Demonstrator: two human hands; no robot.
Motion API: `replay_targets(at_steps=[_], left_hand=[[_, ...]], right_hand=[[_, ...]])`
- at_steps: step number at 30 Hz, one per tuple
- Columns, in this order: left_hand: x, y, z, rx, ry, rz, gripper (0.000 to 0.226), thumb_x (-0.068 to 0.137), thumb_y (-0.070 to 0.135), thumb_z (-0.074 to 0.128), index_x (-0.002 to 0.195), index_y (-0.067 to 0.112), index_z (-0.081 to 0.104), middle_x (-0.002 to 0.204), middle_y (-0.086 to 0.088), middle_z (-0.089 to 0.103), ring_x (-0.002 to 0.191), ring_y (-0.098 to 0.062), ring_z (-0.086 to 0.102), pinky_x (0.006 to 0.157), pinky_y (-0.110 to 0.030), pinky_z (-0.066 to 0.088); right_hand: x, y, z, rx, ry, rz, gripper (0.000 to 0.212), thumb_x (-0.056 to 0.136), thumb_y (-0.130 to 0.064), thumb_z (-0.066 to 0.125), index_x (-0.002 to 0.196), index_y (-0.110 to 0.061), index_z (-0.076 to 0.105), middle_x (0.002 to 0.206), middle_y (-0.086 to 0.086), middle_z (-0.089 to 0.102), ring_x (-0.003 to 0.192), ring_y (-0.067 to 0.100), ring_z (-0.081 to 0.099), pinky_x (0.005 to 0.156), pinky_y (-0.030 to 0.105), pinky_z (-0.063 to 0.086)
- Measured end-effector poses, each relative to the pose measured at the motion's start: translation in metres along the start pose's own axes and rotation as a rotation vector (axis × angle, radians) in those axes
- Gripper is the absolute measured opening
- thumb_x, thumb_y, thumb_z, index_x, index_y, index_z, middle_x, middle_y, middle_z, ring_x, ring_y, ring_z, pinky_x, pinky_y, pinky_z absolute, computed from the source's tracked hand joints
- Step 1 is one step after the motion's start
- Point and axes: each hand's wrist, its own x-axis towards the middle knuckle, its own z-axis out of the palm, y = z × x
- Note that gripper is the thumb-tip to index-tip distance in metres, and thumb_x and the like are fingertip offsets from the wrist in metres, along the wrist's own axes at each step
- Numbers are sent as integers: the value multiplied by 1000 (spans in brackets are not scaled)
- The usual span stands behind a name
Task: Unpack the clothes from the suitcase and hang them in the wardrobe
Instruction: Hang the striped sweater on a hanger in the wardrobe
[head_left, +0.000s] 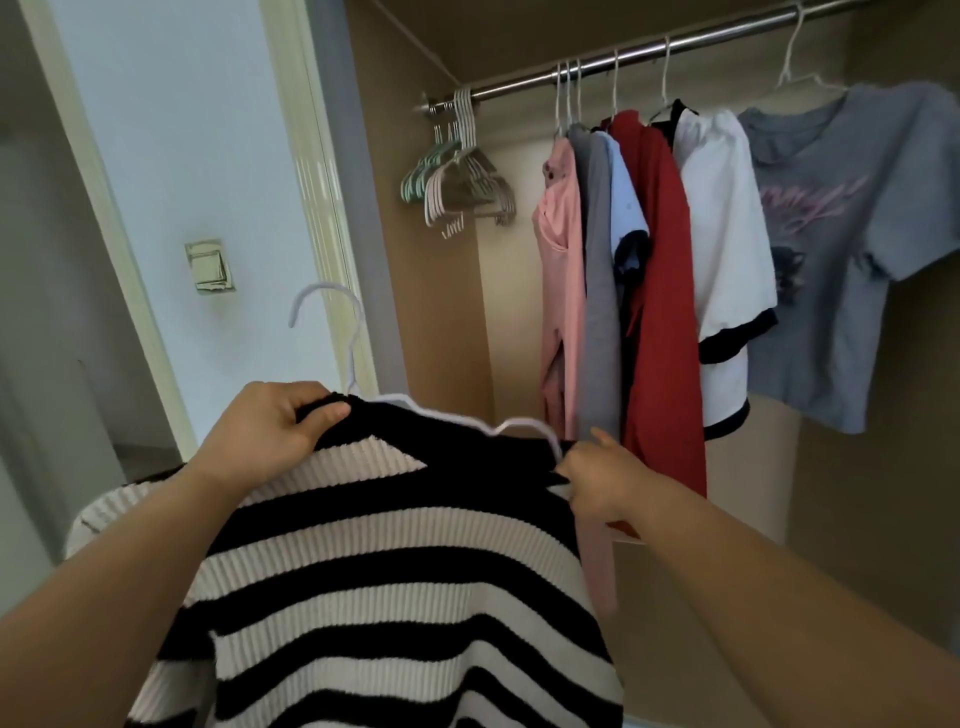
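Observation:
A black-and-white striped knit sweater (395, 561) hangs in front of me on a white hanger (332, 332), whose hook points up and left. My left hand (270, 431) grips the sweater's black left shoulder together with the hanger. My right hand (597, 483) pinches the sweater's right shoulder at the hanger's end. Above and to the right runs the wardrobe's metal rail (649, 54). The suitcase is not in view.
Several garments hang on the rail: pink (558, 291), grey (600, 312), red (665, 322), white with black trim (727, 249) and a grey printed T-shirt (841, 249). A bunch of empty hangers (462, 176) hangs at the rail's left end. A door frame (311, 208) stands left.

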Motion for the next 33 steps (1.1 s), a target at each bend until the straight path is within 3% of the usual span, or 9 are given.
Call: replay_targets(at_steps=[3,7,9,12,16,22,27,30,33], left_hand=[[-9,-7,5,200,-2,78,25,90,40,58,73,23,65,58,5,64,57,-16,59,57,-32,47],[-8,-6,9,-88,178,-57,21,91,28,59,74,18,66,61,3,65,61,-13,59,60,-28,44],[-10,-6,10,-283,231,-127,22,91,23,60,70,18,65,58,8,62,55,-5,53,55,-17,39],[-14,-7,11,-486,235,-178,25,90,18,61,65,20,67,60,11,64,58,-4,54,59,-15,42],[-14,-10,8,-606,242,-172,22,89,15,61,70,23,68,57,11,63,61,-13,54,62,-26,41],[-12,-12,0,-532,282,-119,32,90,13,59,60,20,63,49,15,54,47,2,45,47,-8,33],[-10,-6,0,-188,172,64,25,90,32,60,67,24,63,59,4,62,55,-9,56,56,-18,42],[-11,1,9,-38,132,76,40,84,53,47,77,18,66,62,1,66,61,-17,61,59,-33,48],[-8,3,11,-285,246,-23,23,91,28,60,75,12,67,68,-7,66,66,-19,60,63,-31,44]], right_hand=[[4,7,-15,-140,309,-192,11,68,-7,61,75,-12,68,80,5,67,86,24,61,106,43,37],[7,-7,-38,582,826,-132,27,78,-7,59,103,-10,68,107,7,67,104,25,61,95,33,46],[11,-4,-51,866,671,123,48,93,-24,56,138,-16,45,139,2,49,128,18,46,106,29,35],[15,6,-59,780,288,172,43,101,-34,38,139,-15,45,141,6,49,129,23,46,108,34,35],[10,1,-71,961,390,119,35,101,-22,41,106,6,61,108,20,65,99,21,57,82,29,40],[1,-4,-96,1283,384,47,28,100,-19,46,108,-2,66,113,15,67,98,19,61,97,33,45],[11,-10,-108,1086,565,46,41,97,-19,50,97,21,56,104,37,61,83,21,57,88,40,47],[16,-30,-114,1052,461,-74,40,97,-27,50,87,8,66,84,20,68,76,12,55,76,30,46],[18,-31,-115,1009,358,-45,35,100,-35,40,97,-14,68,91,1,66,83,11,57,76,21,44]])
